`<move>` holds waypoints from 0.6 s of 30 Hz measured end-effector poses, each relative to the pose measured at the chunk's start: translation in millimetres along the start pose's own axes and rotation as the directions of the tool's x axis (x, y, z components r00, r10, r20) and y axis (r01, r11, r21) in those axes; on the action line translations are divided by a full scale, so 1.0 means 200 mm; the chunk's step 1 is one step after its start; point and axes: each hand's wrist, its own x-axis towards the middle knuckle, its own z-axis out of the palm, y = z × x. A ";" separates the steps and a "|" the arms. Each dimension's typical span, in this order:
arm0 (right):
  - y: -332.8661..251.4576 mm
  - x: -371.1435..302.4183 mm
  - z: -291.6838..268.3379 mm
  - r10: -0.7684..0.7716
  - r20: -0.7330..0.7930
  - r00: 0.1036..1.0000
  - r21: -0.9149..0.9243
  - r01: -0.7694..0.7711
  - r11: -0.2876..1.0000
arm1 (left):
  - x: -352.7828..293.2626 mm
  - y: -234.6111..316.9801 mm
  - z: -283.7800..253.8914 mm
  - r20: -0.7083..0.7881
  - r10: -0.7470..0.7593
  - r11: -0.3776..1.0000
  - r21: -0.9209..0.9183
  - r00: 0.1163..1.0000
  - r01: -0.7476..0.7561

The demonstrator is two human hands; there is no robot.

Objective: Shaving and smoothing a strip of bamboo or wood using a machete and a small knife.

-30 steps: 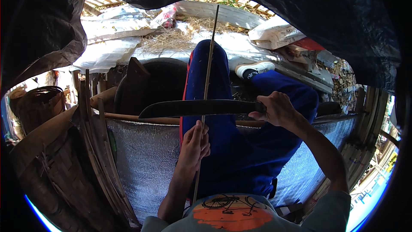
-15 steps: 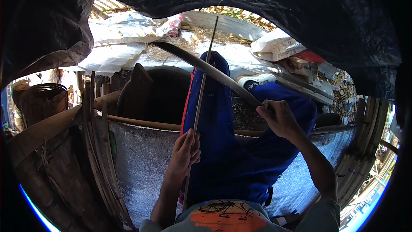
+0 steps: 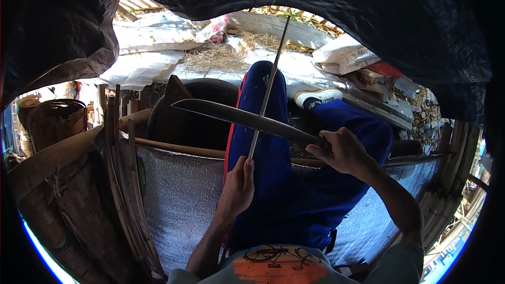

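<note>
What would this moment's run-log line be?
left hand: grips stick | right hand: grips knife | knife: crosses stick, contact unclear | below: blue trousers

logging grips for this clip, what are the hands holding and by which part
The left hand grips a thin strip along its lower part; the right hand holds a large knife by its handle, mostly hidden in the fist.
</note>
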 end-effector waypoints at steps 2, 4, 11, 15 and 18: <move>0.02 -0.03 0.02 -0.010 0.014 1.000 -0.011 0.010 1.000 | 0.04 -0.06 0.02 -0.014 -0.002 1.000 -0.003 1.000 0.002; 0.05 -0.05 0.02 0.038 0.026 0.999 -0.077 -0.036 0.996 | 0.03 0.00 0.02 -0.024 -0.008 1.000 0.013 1.000 0.008; 0.06 -0.16 0.03 -0.048 0.037 0.998 -0.054 0.050 0.997 | 0.01 -0.03 0.09 -0.059 0.244 0.930 0.295 0.968 -0.217; 0.06 -0.13 0.07 0.018 -0.010 1.000 -0.154 -0.019 0.988 | 0.01 0.03 0.04 -0.015 -0.030 0.979 0.200 0.999 0.032; 0.02 -0.19 0.08 -0.146 0.004 0.989 -0.205 0.144 0.968 | 0.01 -0.06 0.09 -0.153 0.549 0.775 0.461 0.822 -0.432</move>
